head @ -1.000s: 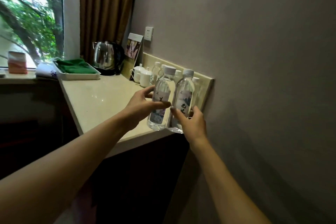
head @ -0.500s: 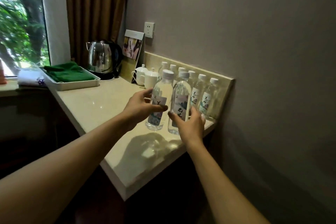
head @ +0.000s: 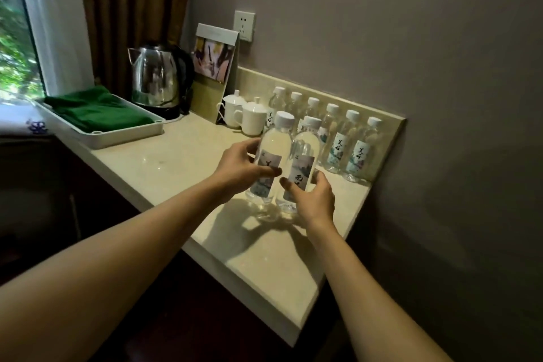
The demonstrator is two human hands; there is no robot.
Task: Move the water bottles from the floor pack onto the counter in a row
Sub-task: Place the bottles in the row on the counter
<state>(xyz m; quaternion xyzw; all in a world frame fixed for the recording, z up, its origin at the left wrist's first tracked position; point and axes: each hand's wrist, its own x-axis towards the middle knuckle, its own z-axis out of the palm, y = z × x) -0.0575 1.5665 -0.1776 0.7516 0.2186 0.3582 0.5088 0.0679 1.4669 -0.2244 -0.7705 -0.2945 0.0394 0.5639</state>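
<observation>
At the far left of the beige table point(head: 182, 156), a white tray point(head: 117, 138) held a folded green cloth point(head: 97, 110). To its right stood a steel electric kettle point(head: 155, 79), its contents hidden, with an upright printed card point(head: 213, 59) leaning by the wall. Next came two white lidded cups point(head: 248, 116), lids on.

Further right, six clear water bottles point(head: 338, 141) with white caps stood upright in a row against the low backsplash, each filled with clear water and labelled.

In front of that row, near the middle of the table, two more full bottles were upright and side by side, almost touching. The left hand point(head: 238, 169) curled around the left bottle point(head: 270, 161) from its left side, thumb across the label. The right hand point(head: 316, 200) gripped the right bottle point(head: 302, 164) low down from the right, fingers wrapped behind it and thumb on the label. The hands were close together, each clamped on its own bottle. Whether the two bottle bases touched the table or hung just above it could not be told; their shadows fell on the surface directly below.
</observation>
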